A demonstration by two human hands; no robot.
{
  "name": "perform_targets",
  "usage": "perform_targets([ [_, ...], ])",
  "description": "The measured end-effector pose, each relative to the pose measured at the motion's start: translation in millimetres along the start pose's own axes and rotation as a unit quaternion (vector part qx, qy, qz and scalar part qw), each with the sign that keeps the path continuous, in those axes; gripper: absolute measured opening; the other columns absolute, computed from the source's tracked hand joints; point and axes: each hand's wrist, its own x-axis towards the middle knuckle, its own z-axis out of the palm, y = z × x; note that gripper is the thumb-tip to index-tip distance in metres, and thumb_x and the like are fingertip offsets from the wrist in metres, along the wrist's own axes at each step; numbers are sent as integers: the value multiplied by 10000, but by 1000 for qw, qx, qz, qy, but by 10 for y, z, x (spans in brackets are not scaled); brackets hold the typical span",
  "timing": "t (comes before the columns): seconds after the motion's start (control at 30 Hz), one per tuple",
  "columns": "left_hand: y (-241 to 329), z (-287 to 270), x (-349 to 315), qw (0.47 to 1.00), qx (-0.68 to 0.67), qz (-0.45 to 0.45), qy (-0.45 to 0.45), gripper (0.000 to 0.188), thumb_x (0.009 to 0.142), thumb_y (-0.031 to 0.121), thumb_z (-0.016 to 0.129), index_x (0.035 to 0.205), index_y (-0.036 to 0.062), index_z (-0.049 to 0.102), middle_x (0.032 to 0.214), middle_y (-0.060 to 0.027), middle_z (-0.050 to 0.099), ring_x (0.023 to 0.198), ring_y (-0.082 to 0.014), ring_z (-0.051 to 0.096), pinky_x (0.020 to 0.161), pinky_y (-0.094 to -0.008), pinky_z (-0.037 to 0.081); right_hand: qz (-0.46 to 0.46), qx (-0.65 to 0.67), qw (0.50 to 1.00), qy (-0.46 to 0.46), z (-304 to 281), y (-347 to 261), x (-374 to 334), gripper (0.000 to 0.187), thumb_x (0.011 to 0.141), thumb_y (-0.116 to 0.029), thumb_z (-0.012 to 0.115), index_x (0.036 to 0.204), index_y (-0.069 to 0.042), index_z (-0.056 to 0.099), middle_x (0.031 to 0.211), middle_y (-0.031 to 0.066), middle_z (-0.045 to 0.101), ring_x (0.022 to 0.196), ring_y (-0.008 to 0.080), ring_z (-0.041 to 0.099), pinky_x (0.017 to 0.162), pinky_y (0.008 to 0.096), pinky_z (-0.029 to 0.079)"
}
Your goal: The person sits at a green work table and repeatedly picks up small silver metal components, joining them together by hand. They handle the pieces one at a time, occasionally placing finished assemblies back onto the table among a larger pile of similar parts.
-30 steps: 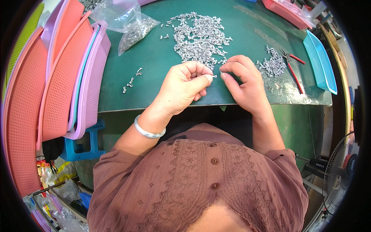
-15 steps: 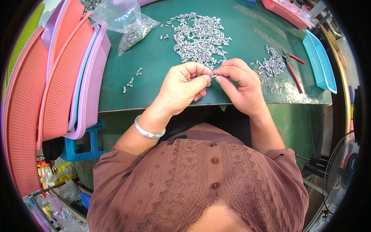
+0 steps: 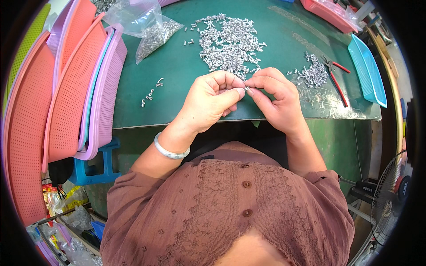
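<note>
A green table [image 3: 142,80] is stretching beneath close handwork, a broad spread of silvery metal pieces [image 3: 230,44] lying just beyond the fingers. The person's left hand [image 3: 208,97] is pinching thumb to forefinger, its other fingers curling in; the right hand [image 3: 277,95], hovering slightly apart a second ago, is now meeting it, thumb and forefinger closing to a narrow pinch. To the right, a smaller heap [image 3: 314,73] is sitting beside red-handled pliers [image 3: 339,88], both untouched. Smallest of all, a small metal piece [image 3: 246,88] is being held between both hands' fingertips near the table's front edge; the right hand's arrival suggests both are now working it together, though fingertips are hiding its full shape.
</note>
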Motion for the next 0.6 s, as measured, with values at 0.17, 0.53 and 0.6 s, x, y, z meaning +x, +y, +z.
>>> perform_targets([
  [0.17,0,2,-1,1000,0,-1,-1,78,845,71,651,901,26,623,734,16,587,572,-34,517,463,-168,385,-2,-1,1000,1,-2,1,-4,147,738,13,672,875,-38,660,860,88,625,820,252,602,701,328,485],
  [0.53,11,12,-8,1000,7,0,0,66,843,63,648,894,30,622,724,21,581,569,-30,512,461,-164,378,-1,8,1000,1,3,6,-9,150,739,18,670,877,-37,664,858,89,626,817,251,607,700,326,487],
  [0.6,8,10,-7,1000,7,1,-2,64,844,64,647,892,30,623,724,22,580,569,-30,511,461,-163,378,1,11,1000,2,6,7,-11,146,740,18,668,875,-36,663,856,89,626,815,252,607,698,325,486],
])
